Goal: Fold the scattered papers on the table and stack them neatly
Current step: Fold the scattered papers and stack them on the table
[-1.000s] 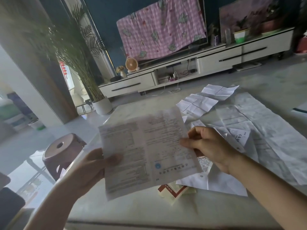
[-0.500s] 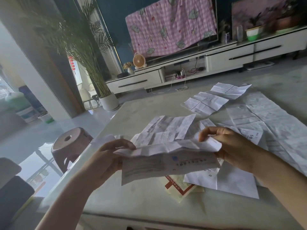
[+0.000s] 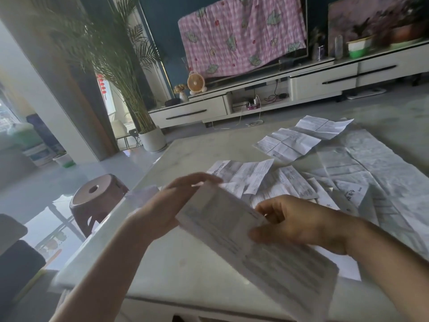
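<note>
Mid-fold above the tabletop [image 3: 197,266]: right hand [image 3: 299,221] pinched the paper [image 3: 267,263], left hand [image 3: 171,205] lay flat against it; a firm crease seemed needed next

- left hand [image 3: 167,210]: bare, fingers bare; one pale nail edge shows at a fingertip. Outline smeared by motion blur.
- right hand [image 3: 299,221]: bare, sharper than the left; knuckle creases and thumb readable.
- left forearm [image 3: 104,270]: bare from the wrist to the bottom frame edge, beside the near-left corner of the table [image 3: 190,263].
- right forearm [image 3: 394,263]: bare from the wrist to the right frame edge, over the table's near-right part.
- both wrists bare; both arms dim and in shadow.
</note>
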Demonstrator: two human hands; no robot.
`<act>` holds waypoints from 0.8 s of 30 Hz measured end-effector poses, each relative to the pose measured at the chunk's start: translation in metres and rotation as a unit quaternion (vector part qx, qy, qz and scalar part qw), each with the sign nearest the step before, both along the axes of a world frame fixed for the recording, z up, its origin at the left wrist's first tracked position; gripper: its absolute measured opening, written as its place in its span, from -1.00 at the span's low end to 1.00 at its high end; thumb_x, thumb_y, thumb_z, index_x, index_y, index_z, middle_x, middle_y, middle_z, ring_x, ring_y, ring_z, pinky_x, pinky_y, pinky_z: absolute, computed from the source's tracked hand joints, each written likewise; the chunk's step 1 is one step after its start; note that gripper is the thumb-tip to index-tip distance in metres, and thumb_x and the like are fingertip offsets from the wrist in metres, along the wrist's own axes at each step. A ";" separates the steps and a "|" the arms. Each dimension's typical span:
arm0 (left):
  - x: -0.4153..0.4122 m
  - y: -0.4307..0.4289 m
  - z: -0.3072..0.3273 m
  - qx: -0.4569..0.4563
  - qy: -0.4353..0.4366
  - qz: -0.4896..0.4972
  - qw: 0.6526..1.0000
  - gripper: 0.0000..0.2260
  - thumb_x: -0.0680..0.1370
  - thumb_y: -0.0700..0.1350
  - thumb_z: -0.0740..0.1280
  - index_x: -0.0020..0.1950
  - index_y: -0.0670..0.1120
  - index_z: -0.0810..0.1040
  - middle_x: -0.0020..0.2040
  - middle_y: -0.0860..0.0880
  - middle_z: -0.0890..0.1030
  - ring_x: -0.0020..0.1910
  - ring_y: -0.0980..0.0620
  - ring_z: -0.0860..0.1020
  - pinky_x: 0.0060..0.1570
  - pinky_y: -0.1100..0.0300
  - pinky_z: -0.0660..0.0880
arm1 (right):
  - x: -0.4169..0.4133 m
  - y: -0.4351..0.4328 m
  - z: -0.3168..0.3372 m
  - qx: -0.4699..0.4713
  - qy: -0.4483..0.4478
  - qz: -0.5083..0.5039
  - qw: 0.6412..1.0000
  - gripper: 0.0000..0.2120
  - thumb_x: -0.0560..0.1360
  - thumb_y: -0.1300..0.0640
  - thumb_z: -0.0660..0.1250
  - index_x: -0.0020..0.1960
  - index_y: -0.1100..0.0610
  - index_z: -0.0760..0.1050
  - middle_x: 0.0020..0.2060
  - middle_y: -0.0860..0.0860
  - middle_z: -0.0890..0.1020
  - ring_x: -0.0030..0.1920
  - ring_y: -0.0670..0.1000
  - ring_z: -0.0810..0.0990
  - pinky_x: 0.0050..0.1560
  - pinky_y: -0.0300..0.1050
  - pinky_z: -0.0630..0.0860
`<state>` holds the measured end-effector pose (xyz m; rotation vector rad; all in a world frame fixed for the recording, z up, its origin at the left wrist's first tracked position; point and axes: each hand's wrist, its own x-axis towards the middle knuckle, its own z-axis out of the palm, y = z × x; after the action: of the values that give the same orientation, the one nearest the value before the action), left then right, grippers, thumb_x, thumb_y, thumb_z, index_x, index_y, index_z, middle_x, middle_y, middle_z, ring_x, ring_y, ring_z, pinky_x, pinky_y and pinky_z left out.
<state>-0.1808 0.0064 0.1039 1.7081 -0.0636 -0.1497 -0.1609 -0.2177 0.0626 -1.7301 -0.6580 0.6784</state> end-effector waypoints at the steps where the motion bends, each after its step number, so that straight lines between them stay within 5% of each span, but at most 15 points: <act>1: 0.003 -0.002 -0.003 -0.058 0.008 0.025 0.998 -0.84 0.41 -0.09 0.33 -0.08 -0.08 0.65 -0.27 -0.10 0.62 -0.33 -0.01 0.57 -0.38 0.24 0.52 | 0.003 -0.001 -0.003 0.017 -0.006 -0.040 0.999 -0.84 0.40 0.11 0.44 -0.03 0.12 0.61 -0.14 0.04 0.70 -0.17 -0.04 0.67 -0.15 -0.23 0.58; 3: 0.003 -0.010 -0.011 -0.150 0.041 0.046 0.987 -0.65 0.49 0.12 0.24 -0.02 -0.13 0.63 -0.22 -0.15 0.64 -0.28 -0.07 0.62 -0.32 0.13 0.59 | 0.009 -0.004 -0.009 0.054 0.003 -0.128 0.990 -0.80 0.41 0.12 0.43 0.00 0.17 0.60 -0.13 0.06 0.70 -0.14 0.00 0.68 -0.09 -0.17 0.60; 5: -0.006 -0.022 -0.026 -0.113 0.055 0.010 0.992 -0.62 0.52 0.17 0.22 -0.07 -0.09 0.67 -0.16 -0.16 0.66 -0.21 -0.09 0.65 -0.29 0.08 0.59 | 0.011 -0.003 -0.011 0.102 0.037 -0.175 0.979 -0.81 0.42 0.16 0.41 0.01 0.19 0.59 -0.12 0.07 0.70 -0.13 0.00 0.68 -0.11 -0.20 0.60; 10: -0.020 -0.057 -0.053 0.032 0.000 0.051 0.998 -0.86 0.55 -0.15 0.29 -0.01 -0.19 0.60 -0.20 -0.13 0.65 -0.32 -0.01 0.61 -0.45 0.18 0.51 | 0.006 -0.001 -0.011 0.121 0.060 -0.186 0.973 -0.89 0.48 0.18 0.35 0.00 0.13 0.58 -0.09 0.07 0.70 -0.10 0.01 0.68 -0.09 -0.16 0.58; 15: -0.017 -0.061 -0.048 0.038 -0.003 0.108 0.993 -0.75 0.57 -0.28 0.21 -0.16 -0.07 0.65 -0.23 -0.11 0.65 -0.25 -0.11 0.58 -0.17 -0.04 0.51 | 0.008 -0.004 -0.009 0.117 0.079 -0.171 0.975 -0.80 0.54 0.29 0.17 0.04 0.13 0.53 -0.24 0.08 0.64 -0.35 -0.04 0.59 -0.41 -0.25 0.47; 20: -0.015 -0.063 -0.042 -0.017 0.013 0.136 0.990 -0.69 0.51 -0.37 0.11 -0.19 -0.14 0.62 -0.23 -0.16 0.57 -0.34 -0.05 0.51 -0.32 0.15 0.40 | 0.009 -0.001 -0.014 0.161 0.089 -0.178 0.967 -0.73 0.52 0.41 0.12 -0.13 0.13 0.50 -0.33 0.06 0.57 -0.38 -0.05 0.53 -0.46 -0.29 0.43; 24: -0.017 -0.065 -0.046 -0.135 0.068 0.153 0.977 -0.76 0.58 -0.15 0.14 -0.12 -0.17 0.58 -0.31 -0.13 0.60 -0.42 0.00 0.54 -0.37 0.19 0.44 | 0.010 0.001 -0.020 0.171 0.012 -0.214 0.962 -0.61 0.43 0.51 0.06 -0.39 0.13 0.40 -0.45 -0.02 0.50 -0.39 -0.07 0.42 -0.45 -0.34 0.33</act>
<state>-0.1976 -0.0588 0.0583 1.4130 0.2699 -0.0251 -0.1505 -0.2165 0.0430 -1.4689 -0.3391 0.2636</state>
